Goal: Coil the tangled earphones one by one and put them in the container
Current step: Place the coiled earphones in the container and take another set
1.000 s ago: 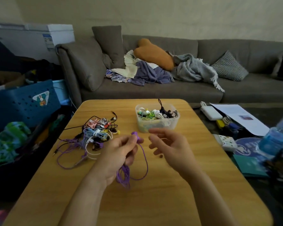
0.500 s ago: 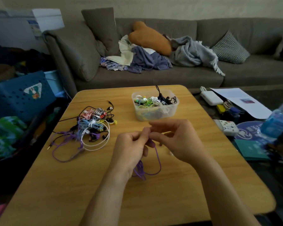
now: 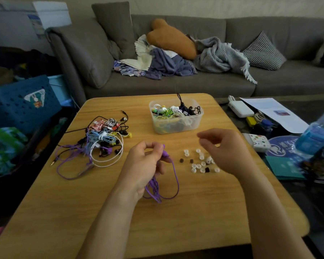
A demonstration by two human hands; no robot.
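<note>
The purple earphones [image 3: 164, 181] were held in the left hand [image 3: 145, 165], fingers curled round the bundled cord and the earbud end pinched at the fingertips, above the wooden table [image 3: 195, 221] near its centre. From that grip several loose loops hung down toward 6 o'clock, with 1 wider loop swinging out toward 4 o'clock. The right hand [image 3: 226, 148] was seen at 3 o'clock of the left, fingers loosely bent and holding nothing, above a scatter of small ear tips [image 3: 199, 164] on the table.

The step in hand was judged to be the coiling of this 1 set. It would be done well if the earbud end were kept pinned by the left fingers while the free cord was taken up by the right hand and wound in even turns, the wide loop being gathered first so that nothing trailed. The tail would best be tucked round the bundle to stop it springing open.

The container [image 3: 176, 118], already part filled with coiled sets, stood at 12 o'clock of the hands. The tangled pile [image 3: 101, 139] lay at 10 o'clock, well apart from the held set.
</note>
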